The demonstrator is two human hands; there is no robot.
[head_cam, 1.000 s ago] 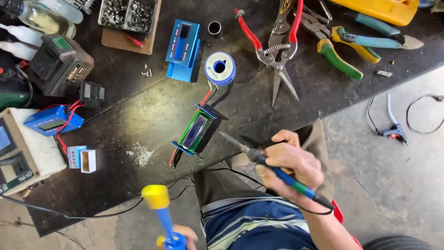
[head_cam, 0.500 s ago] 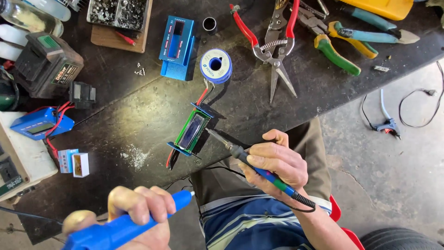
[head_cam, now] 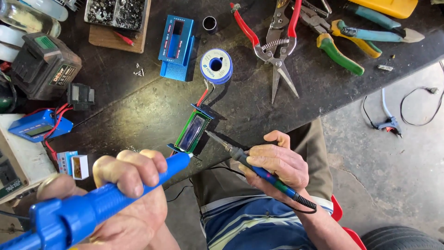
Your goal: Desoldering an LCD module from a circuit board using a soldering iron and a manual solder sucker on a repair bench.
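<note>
His right hand (head_cam: 277,164) has a closed grip on a soldering iron (head_cam: 252,164), tip at the small display module (head_cam: 193,132) standing on the dark, scuffed worktop (head_cam: 259,106). The left hand (head_cam: 120,194) is clenched round a blue desoldering pump (head_cam: 92,210). Concrete floor (head_cam: 393,176) shows beyond.

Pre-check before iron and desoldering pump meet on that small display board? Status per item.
1. Right hand grips soldering iron: ok.
2. Iron tip at edge of display board: ok, actual contact cannot tell.
3. Left hand holds blue desoldering pump, nozzle close to the board's lower corner: ok.
4. Board fixed in place: not ok, it stands loose on the bench, no clamp visible.
5. Iron hot: cannot tell.
6. Solder spool within reach behind board: ok.
</note>
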